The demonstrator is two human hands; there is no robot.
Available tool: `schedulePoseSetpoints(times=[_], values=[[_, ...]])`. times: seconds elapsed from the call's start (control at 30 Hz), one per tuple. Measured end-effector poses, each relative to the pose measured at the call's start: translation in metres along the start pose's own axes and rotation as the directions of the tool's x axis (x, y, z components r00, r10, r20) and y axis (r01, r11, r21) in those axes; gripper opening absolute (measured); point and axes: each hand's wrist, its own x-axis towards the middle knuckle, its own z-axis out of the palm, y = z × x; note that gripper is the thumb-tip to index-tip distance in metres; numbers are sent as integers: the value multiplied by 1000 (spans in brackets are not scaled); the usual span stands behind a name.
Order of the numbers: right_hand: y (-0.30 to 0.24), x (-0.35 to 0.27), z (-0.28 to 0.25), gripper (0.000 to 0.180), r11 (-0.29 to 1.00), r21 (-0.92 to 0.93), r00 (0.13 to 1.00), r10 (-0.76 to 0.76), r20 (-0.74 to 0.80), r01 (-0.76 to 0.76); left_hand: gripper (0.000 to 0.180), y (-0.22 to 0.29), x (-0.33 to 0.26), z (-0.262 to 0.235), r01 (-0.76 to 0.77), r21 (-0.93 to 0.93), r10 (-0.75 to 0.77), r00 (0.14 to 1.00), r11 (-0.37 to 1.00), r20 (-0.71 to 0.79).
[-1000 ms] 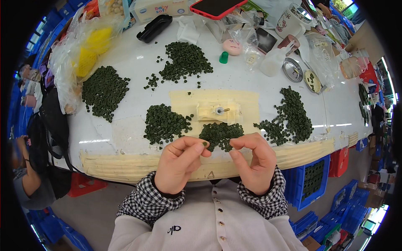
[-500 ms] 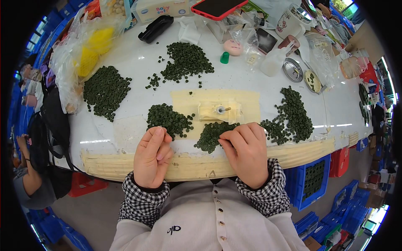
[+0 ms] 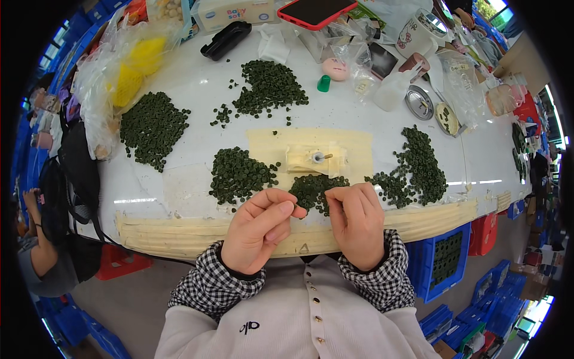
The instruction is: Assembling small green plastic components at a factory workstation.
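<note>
Left hand [image 3: 256, 230] is moved toward 3 o'clock, pinched like right hand [image 3: 359, 230], contents unclear; discs [image 3: 311, 188] likely being picked; precision needed next.

On the table [image 3: 209, 134], we have one pile of small pieces [image 3: 311, 186] just beyond our left hand [image 3: 260, 230] and right hand [image 3: 359, 226]. A second pile [image 3: 239, 173] lies to its left, a third pile [image 3: 423, 164] to its right. Behind the first sits a block [image 3: 297, 158] on a pad [image 3: 359, 143]. Two more piles lie farther back — a fourth [image 3: 270, 88] behind the second, a fifth [image 3: 154, 128] far left, beside a plastic bag [image 3: 95, 99].
</note>
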Motion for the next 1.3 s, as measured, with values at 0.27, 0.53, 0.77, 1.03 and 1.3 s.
schedulePoseSetpoints(times=[0.27,0.53,0.77,1.03,1.3], values=[[0,-5,-4,17,999,31,997,42,-65,-40,21,-5,3,6,68,47,-69,997,997,27],[3,-5,-9,15,995,79,997,66,-46,-62,20,-6,3,6,65,60,-67,997,996,40],[0,-10,-13,14,868,397,950,312,27,-297,18,-8,3,2,51,29,-52,997,998,56],[1,-10,-15,12,886,353,949,314,18,-300,19,-9,4,6,69,81,-71,997,994,14],[1,-9,-13,11,899,342,955,296,-8,-275,19,-11,4,6,42,118,-42,999,992,-6]])
